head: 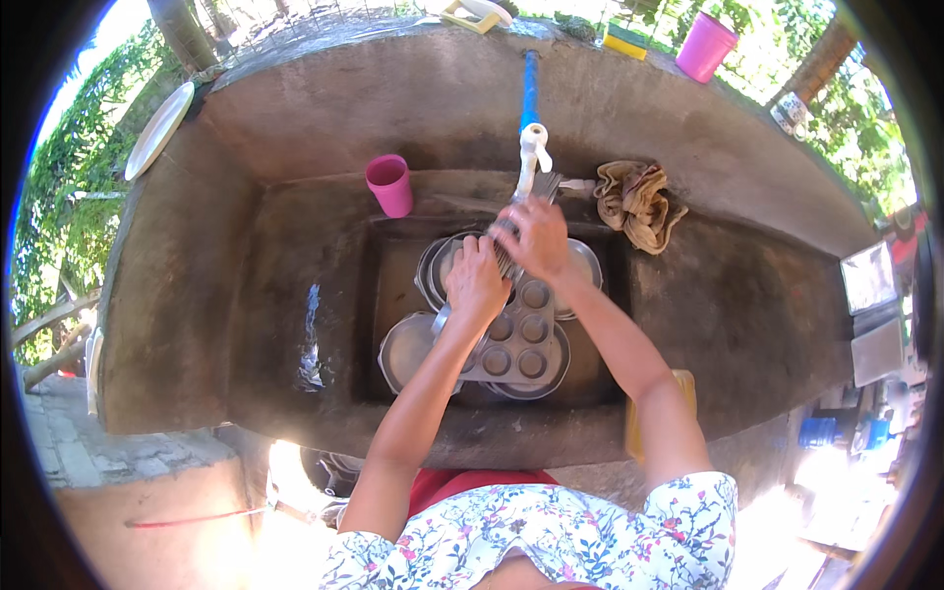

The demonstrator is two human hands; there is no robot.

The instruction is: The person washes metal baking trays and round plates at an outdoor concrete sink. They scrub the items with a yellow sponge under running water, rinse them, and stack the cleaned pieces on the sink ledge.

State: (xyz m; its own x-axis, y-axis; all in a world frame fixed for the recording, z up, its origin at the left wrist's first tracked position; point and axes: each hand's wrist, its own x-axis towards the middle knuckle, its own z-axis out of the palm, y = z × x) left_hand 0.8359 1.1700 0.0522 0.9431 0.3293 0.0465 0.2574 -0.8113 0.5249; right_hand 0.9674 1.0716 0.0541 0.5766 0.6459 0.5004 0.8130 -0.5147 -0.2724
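My left hand [478,284] grips one end of a bundle of thin metal utensils [546,186], apparently forks or similar cutlery. Slightly blurred, my right hand [542,240] is closed around the same bundle farther up, just below the white plastic tap [532,140]. A metal muffin tin [535,324] lies under my hands in the sunken basin. Round metal pans surround it, one at the left front [407,350] and another at the right back [584,269]. My hands and forearms hide part of the tin and pans.
A pink cup [389,188] stands on the back left of the concrete sink [295,243]. A crumpled brown cloth [636,203] lies to the right of the tap. Along the back ledge are a sponge [625,40] and another pink cup [706,46]. A white plate [159,131] rests on the left wall.
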